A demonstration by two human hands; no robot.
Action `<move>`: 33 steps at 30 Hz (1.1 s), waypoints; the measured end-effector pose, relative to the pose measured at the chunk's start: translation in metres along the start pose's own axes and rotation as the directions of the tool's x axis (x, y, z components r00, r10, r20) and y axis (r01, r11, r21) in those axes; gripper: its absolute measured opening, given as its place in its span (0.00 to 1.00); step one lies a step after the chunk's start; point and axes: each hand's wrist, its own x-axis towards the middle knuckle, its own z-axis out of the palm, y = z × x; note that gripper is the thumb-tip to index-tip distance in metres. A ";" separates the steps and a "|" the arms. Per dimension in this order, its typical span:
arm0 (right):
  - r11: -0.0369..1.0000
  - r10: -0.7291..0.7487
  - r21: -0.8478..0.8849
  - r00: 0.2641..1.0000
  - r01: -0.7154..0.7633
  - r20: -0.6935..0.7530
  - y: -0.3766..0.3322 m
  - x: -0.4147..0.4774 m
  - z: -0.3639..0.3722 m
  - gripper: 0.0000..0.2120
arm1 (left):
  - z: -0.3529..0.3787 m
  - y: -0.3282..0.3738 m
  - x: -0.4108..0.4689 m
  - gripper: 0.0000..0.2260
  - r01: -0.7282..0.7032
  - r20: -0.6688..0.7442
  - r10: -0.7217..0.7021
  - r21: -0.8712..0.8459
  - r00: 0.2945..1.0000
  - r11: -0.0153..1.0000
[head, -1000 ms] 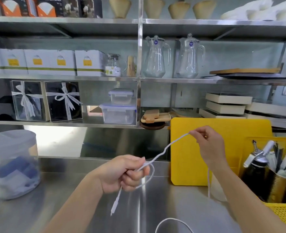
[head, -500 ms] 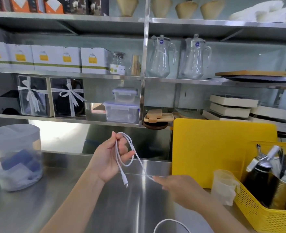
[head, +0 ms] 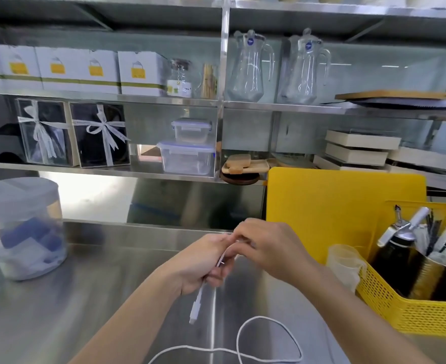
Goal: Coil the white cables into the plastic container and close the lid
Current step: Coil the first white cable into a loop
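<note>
Two bare hands meet at chest height above a stainless steel counter (head: 111, 298), working a white cable (head: 269, 337). The left hand (head: 203, 264) is curled into a loose fist around gathered turns of it, with one plug end (head: 194, 312) dangling free below the fist. The right hand (head: 266, 248) presses in against the left, fingertips pinched at the top of the bundle, seemingly tucking in another turn; the exact grip is hidden between the hands. Most of the cable's slack lies on the counter nearest the viewer, in one open loop that crosses over itself. A round, lidded plastic container (head: 20, 227) with blue items inside stands well apart at the far left. The likeliest trouble is that the crossed loop tightens into a knot if the slack is drawn up quickly. The small coil may also spring open if the left fist loosens during the reach toward the container, whose lid looks closed and would need a free hand.
</note>
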 end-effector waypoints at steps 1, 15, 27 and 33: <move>0.999 0.035 -0.019 0.999 -0.036 -0.020 0.006 -0.001 0.001 0.19 | 0.000 -0.001 0.000 0.20 0.005 0.020 -0.004 -0.061 1.000 0.998; 0.717 0.559 0.432 0.822 -0.547 0.113 0.054 -0.028 0.007 0.09 | -0.044 -0.005 -0.009 0.18 0.051 0.407 0.423 -0.767 0.810 0.640; 0.958 -0.149 -0.119 0.805 0.261 0.574 -0.029 -0.031 0.019 0.06 | -0.012 -0.014 -0.004 0.17 -0.078 -0.211 0.033 -0.209 0.977 0.975; 0.926 -0.310 -0.108 0.892 0.362 0.330 -0.029 -0.023 0.006 0.06 | 0.011 -0.027 0.002 0.20 -0.053 -0.222 0.114 0.263 0.968 0.963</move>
